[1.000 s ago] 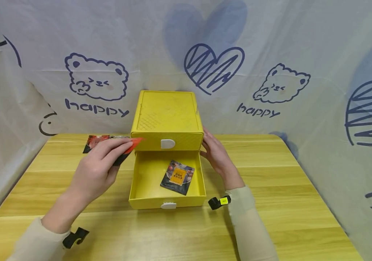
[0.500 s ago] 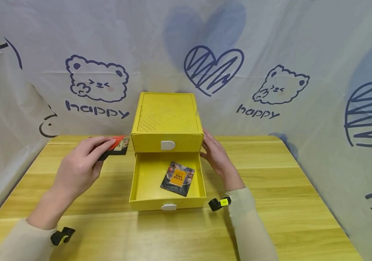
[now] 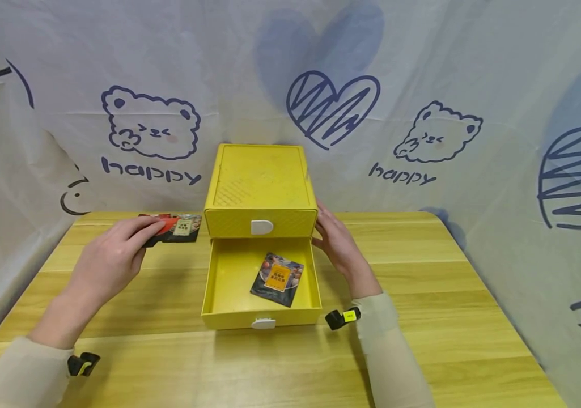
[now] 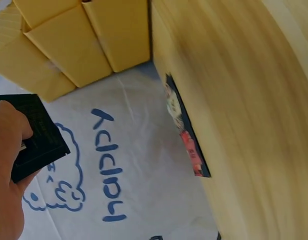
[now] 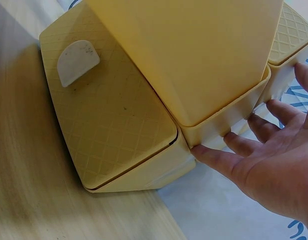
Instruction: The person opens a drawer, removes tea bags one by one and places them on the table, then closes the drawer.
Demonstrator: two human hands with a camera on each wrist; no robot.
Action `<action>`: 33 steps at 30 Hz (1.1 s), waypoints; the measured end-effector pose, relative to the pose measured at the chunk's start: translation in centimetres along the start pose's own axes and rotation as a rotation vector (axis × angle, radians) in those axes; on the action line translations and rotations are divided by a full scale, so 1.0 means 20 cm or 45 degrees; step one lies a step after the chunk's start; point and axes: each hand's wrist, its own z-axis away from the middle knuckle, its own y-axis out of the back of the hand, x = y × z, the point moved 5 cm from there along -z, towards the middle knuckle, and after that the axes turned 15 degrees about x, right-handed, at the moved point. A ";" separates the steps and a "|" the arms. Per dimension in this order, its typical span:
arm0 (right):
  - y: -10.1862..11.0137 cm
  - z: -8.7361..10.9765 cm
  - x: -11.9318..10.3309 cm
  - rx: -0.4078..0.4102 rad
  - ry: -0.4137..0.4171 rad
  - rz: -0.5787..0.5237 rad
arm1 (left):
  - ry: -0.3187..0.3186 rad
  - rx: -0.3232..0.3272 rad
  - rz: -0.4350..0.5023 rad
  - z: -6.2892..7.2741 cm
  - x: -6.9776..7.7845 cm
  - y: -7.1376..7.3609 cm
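Your left hand (image 3: pixel 104 258) pinches one packet (image 4: pixel 41 137) near the other packets (image 3: pixel 188 229), far left; your right hand (image 3: pixel 338 241) rests against the yellow drawer box (image 3: pixel 262 175), fingers apart. Likely step: unloading; next calls for lowering, then release.

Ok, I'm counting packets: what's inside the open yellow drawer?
One dark, orange-labelled packet shows in the open drawer. Anything beneath it, or farther back under the upper drawer, is covered.

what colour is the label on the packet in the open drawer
Orange label, clearest in the head view.
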 end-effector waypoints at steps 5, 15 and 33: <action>0.00 0.00 0.00 0.013 -0.008 0.003 | 0.062 -0.089 -0.079 0.04 -0.05 -0.02; 0.00 -0.01 0.00 0.002 -0.003 -0.008 | 0.129 -0.198 -0.171 0.12 -0.15 -0.06; 0.00 0.00 0.00 0.003 -0.003 0.000 | 0.281 -0.582 -0.225 0.25 -0.29 -0.12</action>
